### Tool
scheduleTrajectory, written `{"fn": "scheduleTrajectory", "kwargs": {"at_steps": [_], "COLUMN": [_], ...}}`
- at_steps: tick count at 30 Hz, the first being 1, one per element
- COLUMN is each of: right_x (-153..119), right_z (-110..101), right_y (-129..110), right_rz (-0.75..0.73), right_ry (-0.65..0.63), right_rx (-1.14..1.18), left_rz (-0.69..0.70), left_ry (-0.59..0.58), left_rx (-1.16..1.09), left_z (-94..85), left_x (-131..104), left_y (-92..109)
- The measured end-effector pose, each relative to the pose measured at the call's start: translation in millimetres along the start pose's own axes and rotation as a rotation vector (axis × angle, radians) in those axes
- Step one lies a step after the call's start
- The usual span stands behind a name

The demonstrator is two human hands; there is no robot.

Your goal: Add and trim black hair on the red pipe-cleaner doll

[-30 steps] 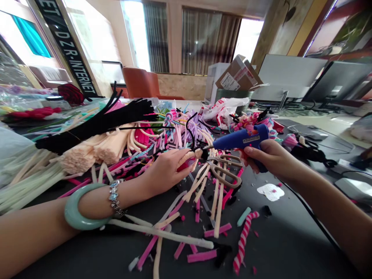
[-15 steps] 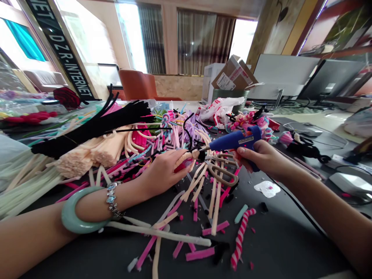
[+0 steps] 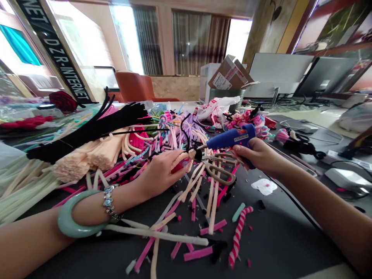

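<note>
Near the middle of the view, my left hand [image 3: 162,170] pinches a small pink and cream fuzzy piece [image 3: 183,162] with a black part at its right end. My right hand [image 3: 258,154] grips the handle of a blue glue gun [image 3: 229,138], which points left. Its metal tip is at the black part; whether they touch is hard to tell. Scissors [image 3: 221,173] with brownish handles lie just below the gun, over cream fuzzy stems [image 3: 213,197].
A bundle of black stems [image 3: 87,130] lies on cream bundles [image 3: 72,164] at the left. Pink offcuts and a striped pink twist [image 3: 240,236] lie in front. A white plastic bag [image 3: 217,110], cardboard box [image 3: 229,75] and monitor [image 3: 279,75] stand behind.
The whole view has shifted slightly, so most things appear a little further left. Both hands keep their hold, and the glue gun's tip remains at the black part.
</note>
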State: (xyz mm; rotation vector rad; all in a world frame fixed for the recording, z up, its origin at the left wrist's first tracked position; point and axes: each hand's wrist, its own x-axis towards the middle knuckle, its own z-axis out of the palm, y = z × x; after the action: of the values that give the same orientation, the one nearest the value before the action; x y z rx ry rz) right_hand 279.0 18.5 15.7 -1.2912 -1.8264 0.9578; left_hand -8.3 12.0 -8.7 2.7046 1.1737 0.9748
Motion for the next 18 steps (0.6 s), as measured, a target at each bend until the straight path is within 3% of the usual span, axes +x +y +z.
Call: {"fn": "scheduleTrajectory", "kwargs": {"at_steps": [18], "right_x": [-0.3], "right_z": [-3.2], "right_y": [4.3], "right_rz": [0.013], "right_ry": [0.039], "right_rx": [0.037], "left_rz": [-0.043], "left_ry": [-0.046], "left_rx": [-0.033], "left_z": [-2.3], "left_x": [0.9], "left_y": [1.6]}}
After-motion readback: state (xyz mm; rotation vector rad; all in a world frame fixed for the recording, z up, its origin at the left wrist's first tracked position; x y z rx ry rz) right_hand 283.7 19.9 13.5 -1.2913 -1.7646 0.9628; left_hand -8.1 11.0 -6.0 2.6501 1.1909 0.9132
